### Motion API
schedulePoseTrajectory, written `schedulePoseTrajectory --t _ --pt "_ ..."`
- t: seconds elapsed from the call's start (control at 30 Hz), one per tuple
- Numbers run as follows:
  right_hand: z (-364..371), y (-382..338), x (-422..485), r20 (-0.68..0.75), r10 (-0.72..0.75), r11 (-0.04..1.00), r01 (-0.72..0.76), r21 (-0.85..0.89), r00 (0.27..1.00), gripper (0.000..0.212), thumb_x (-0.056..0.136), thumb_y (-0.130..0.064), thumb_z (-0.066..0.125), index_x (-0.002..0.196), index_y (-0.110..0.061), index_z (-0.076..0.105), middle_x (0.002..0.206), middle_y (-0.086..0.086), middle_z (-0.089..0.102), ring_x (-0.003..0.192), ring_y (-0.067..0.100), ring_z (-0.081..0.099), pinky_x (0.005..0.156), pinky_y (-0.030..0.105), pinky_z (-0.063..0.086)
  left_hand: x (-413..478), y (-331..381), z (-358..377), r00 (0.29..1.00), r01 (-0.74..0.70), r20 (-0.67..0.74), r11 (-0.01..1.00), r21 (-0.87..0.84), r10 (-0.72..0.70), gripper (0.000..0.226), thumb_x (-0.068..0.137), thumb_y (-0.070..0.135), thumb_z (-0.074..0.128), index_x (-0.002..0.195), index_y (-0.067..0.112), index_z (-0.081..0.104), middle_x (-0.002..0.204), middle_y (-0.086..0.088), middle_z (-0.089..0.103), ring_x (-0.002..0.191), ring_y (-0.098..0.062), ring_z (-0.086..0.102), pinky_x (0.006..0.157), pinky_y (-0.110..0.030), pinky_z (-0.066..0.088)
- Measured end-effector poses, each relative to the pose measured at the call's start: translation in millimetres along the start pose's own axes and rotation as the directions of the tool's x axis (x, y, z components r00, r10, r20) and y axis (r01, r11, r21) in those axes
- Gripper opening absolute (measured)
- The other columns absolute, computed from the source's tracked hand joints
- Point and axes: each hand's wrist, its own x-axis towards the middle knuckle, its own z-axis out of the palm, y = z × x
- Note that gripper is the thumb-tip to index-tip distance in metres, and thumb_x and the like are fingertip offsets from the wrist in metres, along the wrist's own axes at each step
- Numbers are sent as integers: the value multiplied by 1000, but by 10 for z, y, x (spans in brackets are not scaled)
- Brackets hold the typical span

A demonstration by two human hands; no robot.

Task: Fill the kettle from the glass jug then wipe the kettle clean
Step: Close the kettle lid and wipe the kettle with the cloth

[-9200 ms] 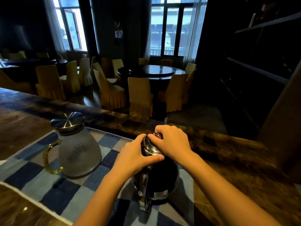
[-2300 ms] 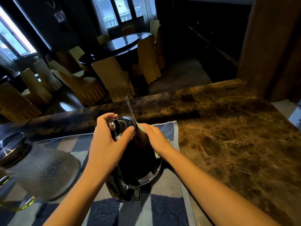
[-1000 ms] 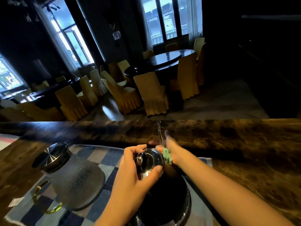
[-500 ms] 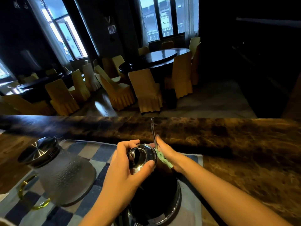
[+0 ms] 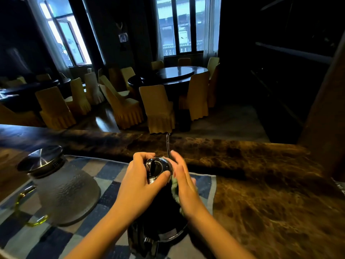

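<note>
A black kettle [image 5: 160, 212] with a shiny steel lid [image 5: 158, 166] and a thin upright spout stands on a blue checked mat [image 5: 104, 176]. My left hand [image 5: 139, 181] grips the kettle's neck just under the lid. My right hand [image 5: 183, 186] presses a small green cloth [image 5: 174, 189] flat against the kettle's right side. The frosted glass jug [image 5: 65, 191], with a steel lid and yellow-green handle, stands on the mat to the left, apart from both hands.
The mat lies on a brown marble counter [image 5: 270, 193] that runs to the right. Beyond its far edge the floor drops to a dining room with a round table [image 5: 173, 73] and several covered chairs. A dark wooden post [image 5: 324, 116] rises at the right.
My right hand has slid the green cloth down from beside the lid onto the kettle's right flank. My left hand keeps its grip at the lid. The jug has not moved.
</note>
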Motion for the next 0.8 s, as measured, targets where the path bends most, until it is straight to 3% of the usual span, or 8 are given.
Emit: schedulePoseTrajectory --t 0.07,0.13,0.23,0.33,0.47,0.5,0.63,0.8 --pt "10 159 143 -140 15 997 -26 -78 990 22 95 -57 28 110 -66 41 116 -30 55 126 3 48 111 29 30 1 -3 2 1000 0 -9 1000 0 0 62 66 54 66 115 29 40 115 3 55 104 -9 57 89 -34 52" --pt "37 359 47 -216 20 989 -52 -141 976 26 88 -62 27 104 -68 47 118 -30 56 125 2 48 114 41 29 3 -12 2 1000 -14 -16 1000 -1 14 54 73 42 70 116 27 41 116 2 55 106 -10 56 90 -32 50" --pt "207 488 -299 -321 -49 969 -32 -243 946 47 79 -71 24 123 -63 38 134 -33 42 133 -6 31 116 32 16 18 -2 5 1000 -18 -26 1000 9 18 46 81 35 66 117 24 41 117 0 53 107 -14 55 91 -32 48" --pt "382 437 -445 -397 -78 981 0 -193 915 37 89 -53 28 125 -60 26 143 -30 30 137 -8 24 117 26 20 26 28 10 999 6 -46 1000 -27 -7 33 89 31 56 117 21 42 118 -3 52 107 -17 54 90 -33 47" --pt "450 192 -515 -451 28 1000 -29 5 892 38 95 -53 29 130 -45 39 148 -13 40 136 -1 32 108 7 25 -5 80 10 999 2 -40 1000 -7 -2 37 91 34 53 122 17 41 119 -4 50 113 -20 52 95 -36 46" --pt "451 128 -534 -433 52 998 -34 48 900 43 90 -53 28 130 -43 42 148 -12 41 136 0 33 108 8 26 -13 91 2 999 -13 -36 1000 21 13 42 91 36 53 125 15 41 122 -5 50 116 -21 50 98 -38 44" --pt "546 -107 -596 -405 111 990 -63 129 908 40 90 -61 24 122 -55 47 141 -25 45 135 0 36 119 42 21 -9 93 -19 999 -28 -38 1000 -5 28 55 91 41 50 137 14 35 138 -8 45 129 -23 42 109 -41 36" --pt "601 -425 -701 -337 97 971 -15 237 936 39 100 -38 26 132 -34 47 140 -13 49 127 3 45 109 27 32 52 54 -31 991 132 42 947 -291 -125 52 91 46 46 137 22 34 138 -9 41 129 -26 41 111 -45 34"
